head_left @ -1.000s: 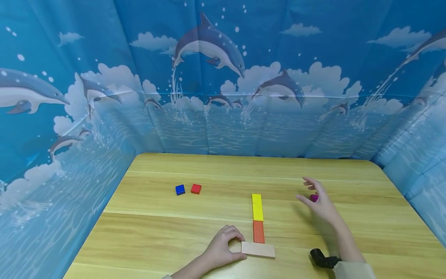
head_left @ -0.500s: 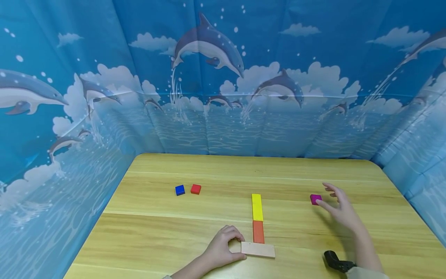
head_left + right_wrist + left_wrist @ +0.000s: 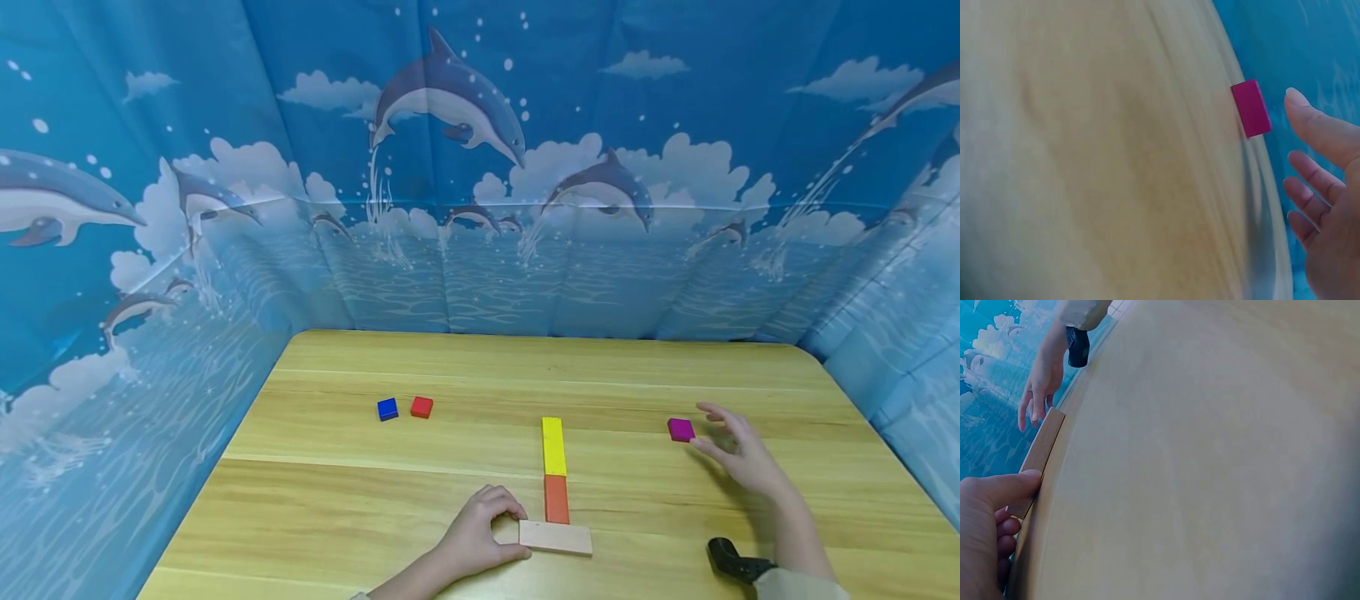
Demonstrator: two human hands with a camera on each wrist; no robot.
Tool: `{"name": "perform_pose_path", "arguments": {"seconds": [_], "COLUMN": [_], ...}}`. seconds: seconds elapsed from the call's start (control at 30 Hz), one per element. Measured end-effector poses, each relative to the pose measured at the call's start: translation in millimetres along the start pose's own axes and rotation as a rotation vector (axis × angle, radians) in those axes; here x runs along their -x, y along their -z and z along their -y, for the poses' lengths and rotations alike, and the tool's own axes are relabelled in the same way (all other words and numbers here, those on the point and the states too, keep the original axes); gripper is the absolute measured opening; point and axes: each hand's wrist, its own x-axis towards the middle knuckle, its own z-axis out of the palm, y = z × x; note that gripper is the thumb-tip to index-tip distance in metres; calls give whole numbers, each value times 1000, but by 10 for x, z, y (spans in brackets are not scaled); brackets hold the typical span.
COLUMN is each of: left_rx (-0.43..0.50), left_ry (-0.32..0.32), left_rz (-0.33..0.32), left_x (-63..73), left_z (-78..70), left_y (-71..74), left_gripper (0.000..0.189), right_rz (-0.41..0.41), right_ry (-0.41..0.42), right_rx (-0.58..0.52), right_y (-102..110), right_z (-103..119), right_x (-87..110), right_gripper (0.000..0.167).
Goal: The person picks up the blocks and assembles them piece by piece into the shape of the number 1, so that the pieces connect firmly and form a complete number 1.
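My left hand (image 3: 478, 533) pinches the left end of a plain wooden block (image 3: 556, 537) lying crosswise on the table, thumb on the near side and fingers on the far side. The thumb on that block (image 3: 1044, 444) shows in the left wrist view too. Beyond it an orange block (image 3: 557, 499) and a yellow block (image 3: 553, 446) lie end to end, pointing away. My right hand (image 3: 744, 454) hovers just right of a magenta block (image 3: 681, 430), fingers spread and holding nothing. In the right wrist view, a gap shows between the thumb and the magenta block (image 3: 1251, 109).
A blue block (image 3: 387, 408) and a red block (image 3: 422, 407) lie close together at the back left of the wooden table (image 3: 315, 500). A black device (image 3: 738, 562) is on the right wrist. A dolphin-printed curtain (image 3: 480, 275) surrounds the table's back and sides.
My right hand has moved right, away from the magenta block, which was partly hidden behind it and now shows whole. My left hand and the other blocks keep their places.
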Motion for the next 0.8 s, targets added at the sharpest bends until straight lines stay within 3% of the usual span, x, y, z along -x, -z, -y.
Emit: {"name": "perform_pose_path", "arguments": {"seconds": [0.17,0.5,0.8], "left_rx": [5,1,6], "left_ry": [0,-1,-10], "left_rz": [-1,-1,-2], "left_x": [2,2,0], "left_z": [11,18,33], "left_y": [-3,3,-3], "left_gripper": [29,30,29], "right_rz": [26,-45,-30], "right_ry": [5,65,105], "right_rx": [-12,35,23], "right_y": [-21,-111,-110], "right_z": [-35,-123,-153], "right_x": [-1,-22,-27], "right_gripper": [52,46,42]}}
